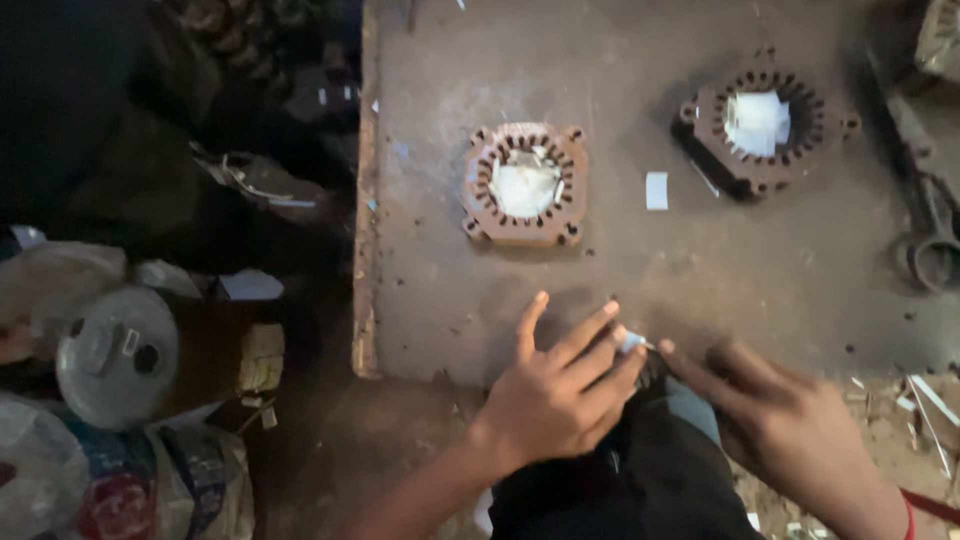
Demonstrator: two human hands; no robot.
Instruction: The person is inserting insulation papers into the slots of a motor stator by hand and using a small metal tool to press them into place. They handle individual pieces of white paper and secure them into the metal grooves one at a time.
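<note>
Clutter occupies the floor at far left: a round grey metal end cover (117,356) with holes in its face lies among crumpled plastic bags (150,480), well apart from both hands.

The worn brown metal table (620,270) begins at its left edge and carries two motor parts. The rust-brown slotted stator core with a ring of inner teeth (524,184) lies flat, its bore facing up and showing pale material inside. It sits directly beyond the left hand, away from the person, with bare table between the two.

The left hand (558,395) rests at the near table edge, fingers spread and extended up and to the right. Its fingertips meet a small pale slip of insulating paper (631,342), pinched lightly between thumb and forefinger. The slip is the thing in hand; it lies at the near edge, between the two hands, its long axis running roughly left to right as far as motion blur allows a reading.

The right hand (790,420) is blurred. Its forefinger points left toward the same slip and appears to touch its right end; whether the remaining fingers are curled or loose cannot be told.

A loose white paper slip (656,190) lies between the two cores. The second, darker slotted stator core (760,128) lies farther right and farther away, nearer the right hand than the left. Dark metal scrap (935,240) borders the right edge.
</note>
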